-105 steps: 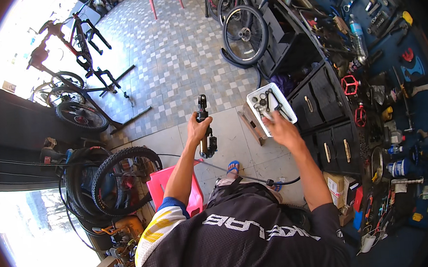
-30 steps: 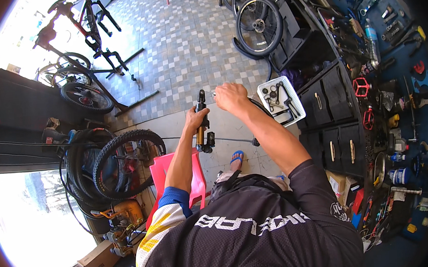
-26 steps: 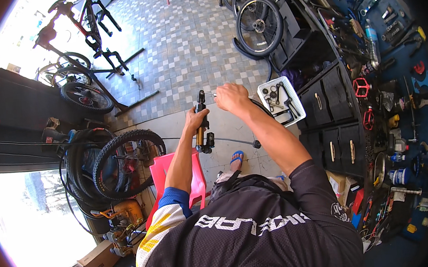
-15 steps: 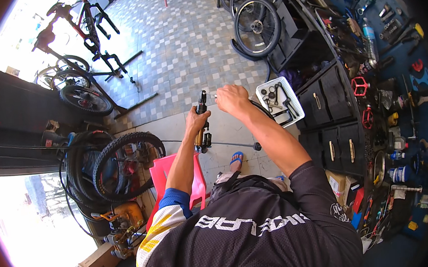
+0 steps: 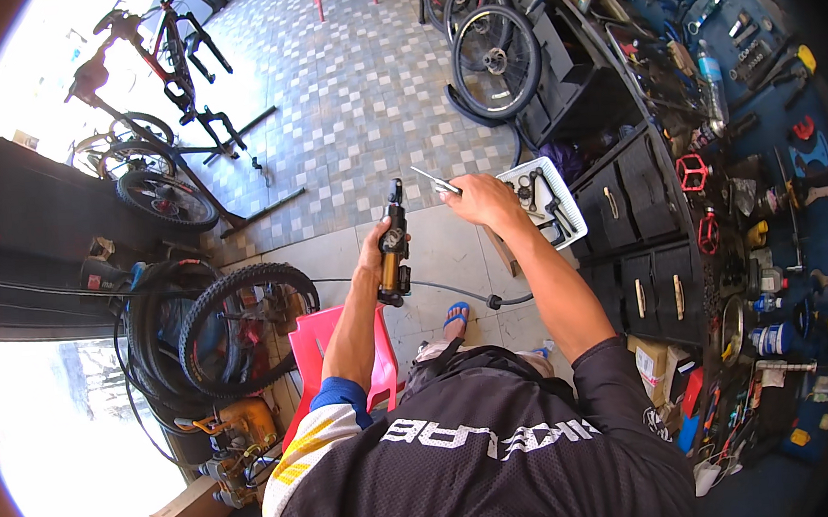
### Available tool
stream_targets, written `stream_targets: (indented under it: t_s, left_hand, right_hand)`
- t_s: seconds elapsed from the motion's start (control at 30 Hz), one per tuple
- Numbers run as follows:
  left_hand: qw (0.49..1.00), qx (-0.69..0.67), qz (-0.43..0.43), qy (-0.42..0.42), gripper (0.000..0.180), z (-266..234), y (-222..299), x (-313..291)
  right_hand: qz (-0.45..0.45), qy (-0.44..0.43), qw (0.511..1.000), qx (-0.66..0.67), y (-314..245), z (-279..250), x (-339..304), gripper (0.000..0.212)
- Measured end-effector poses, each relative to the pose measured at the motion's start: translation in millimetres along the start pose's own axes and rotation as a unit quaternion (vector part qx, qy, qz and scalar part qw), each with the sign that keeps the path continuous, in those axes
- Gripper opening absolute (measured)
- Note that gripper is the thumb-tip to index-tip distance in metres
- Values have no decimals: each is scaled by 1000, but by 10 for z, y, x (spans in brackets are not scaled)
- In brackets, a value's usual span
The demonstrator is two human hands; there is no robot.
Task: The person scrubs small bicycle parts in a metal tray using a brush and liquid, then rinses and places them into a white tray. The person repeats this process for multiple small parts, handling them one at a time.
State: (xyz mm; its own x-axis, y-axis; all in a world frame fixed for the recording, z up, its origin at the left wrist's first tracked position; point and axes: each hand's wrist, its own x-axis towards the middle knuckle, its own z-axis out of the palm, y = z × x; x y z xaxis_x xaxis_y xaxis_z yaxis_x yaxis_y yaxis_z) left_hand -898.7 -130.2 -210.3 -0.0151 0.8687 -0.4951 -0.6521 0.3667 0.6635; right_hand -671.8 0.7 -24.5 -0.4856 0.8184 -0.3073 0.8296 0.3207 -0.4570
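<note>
From my seat I look down on a workshop floor (image 5: 345,100) of grey and white checkered tiles, with a dark drawer cabinet (image 5: 659,265) along the right and a bicycle frame (image 5: 174,78) on a stand at upper left. In front of the body, my left hand (image 5: 371,250) is wrapped around a black-and-gold shock absorber (image 5: 393,250), which I hold roughly upright in the view, above the paler tiles. My right hand (image 5: 485,199) has its fingers closed on a slim silver tool (image 5: 431,177); its thin tip points toward the shock's upper end, near it with a gap showing between them. Just beyond that hand sits a white basket (image 5: 571,201) of dark metal parts, partly covered by my forearm. A pink chair (image 5: 380,366) stands below my left forearm, and a knobby tyre (image 5: 193,346) leans farther left.
</note>
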Motion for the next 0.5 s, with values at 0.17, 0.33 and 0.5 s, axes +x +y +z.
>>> stream_targets:
  t_s: [0.17, 0.33, 0.5]
  left_hand:
    - [956, -271, -29, -106, 52, 228, -54, -46]
    - [986, -130, -7, -103, 51, 451, 115, -45]
    - [938, 318, 61, 121, 63, 561, 184, 139]
  right_hand:
    - [4, -25, 1000, 4, -54, -160, -151, 37]
    - [7, -24, 1000, -7, -90, -256, -249, 37]
    - [-27, -24, 998, -50, -127, -331, -324, 38]
